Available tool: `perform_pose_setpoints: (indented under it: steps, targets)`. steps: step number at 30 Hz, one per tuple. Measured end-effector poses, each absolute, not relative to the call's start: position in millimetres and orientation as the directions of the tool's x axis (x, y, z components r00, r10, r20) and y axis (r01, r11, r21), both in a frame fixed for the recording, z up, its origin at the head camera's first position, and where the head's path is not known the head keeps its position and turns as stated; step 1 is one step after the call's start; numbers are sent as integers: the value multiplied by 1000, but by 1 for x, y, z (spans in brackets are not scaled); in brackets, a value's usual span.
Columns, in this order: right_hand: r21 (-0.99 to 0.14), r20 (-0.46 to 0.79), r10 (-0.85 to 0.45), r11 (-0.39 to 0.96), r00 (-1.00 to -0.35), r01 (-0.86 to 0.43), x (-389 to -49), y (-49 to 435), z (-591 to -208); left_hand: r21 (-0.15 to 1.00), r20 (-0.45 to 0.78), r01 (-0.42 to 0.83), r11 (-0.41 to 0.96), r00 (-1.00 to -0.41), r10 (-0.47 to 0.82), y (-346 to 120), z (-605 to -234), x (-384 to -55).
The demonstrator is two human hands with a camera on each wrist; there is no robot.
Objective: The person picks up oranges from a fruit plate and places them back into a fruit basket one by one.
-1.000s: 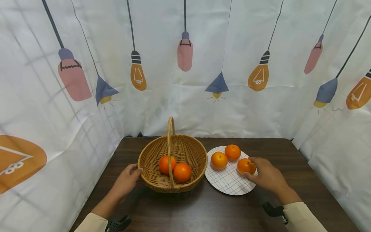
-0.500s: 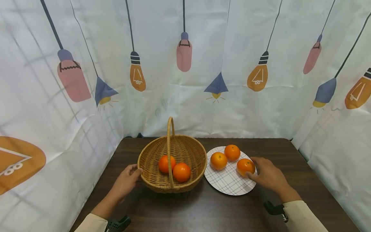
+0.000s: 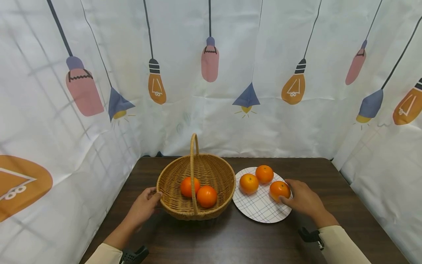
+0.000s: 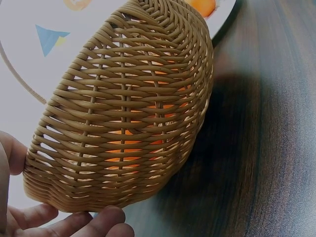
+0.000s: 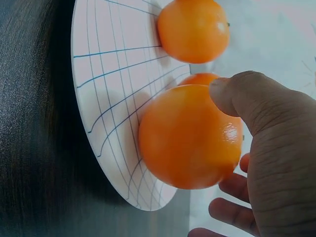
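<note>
Left hand (image 3: 145, 203) gripped basket (image 3: 215, 168); right hand (image 3: 304, 201) cupped rightmost orange (image 3: 278, 189) on plate (image 3: 263, 211); apparently grasping step; next move likely needed firmer hold.

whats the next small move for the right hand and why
I'd probably close the right hand on the orange beside it: its thumb and fingers are spread about that fruit on the plate, though whether they grip it is unclear. The left hand holds the rim of the basket, where two oranges lie.
</note>
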State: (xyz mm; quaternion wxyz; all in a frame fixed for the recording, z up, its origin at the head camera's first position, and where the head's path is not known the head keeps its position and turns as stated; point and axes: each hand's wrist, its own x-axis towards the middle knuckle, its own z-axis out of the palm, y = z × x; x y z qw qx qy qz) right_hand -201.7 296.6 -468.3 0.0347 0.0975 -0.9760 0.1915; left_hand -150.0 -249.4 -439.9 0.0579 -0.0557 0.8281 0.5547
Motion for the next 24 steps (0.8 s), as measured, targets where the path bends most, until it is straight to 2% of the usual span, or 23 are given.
perform_pose_setpoints:
  steps: [24]
  targets:
    - [-401,59,-161,900,-985,-171,-212,297,-481,904,-163,-169,393,-985,-48,-250,-441,-150]
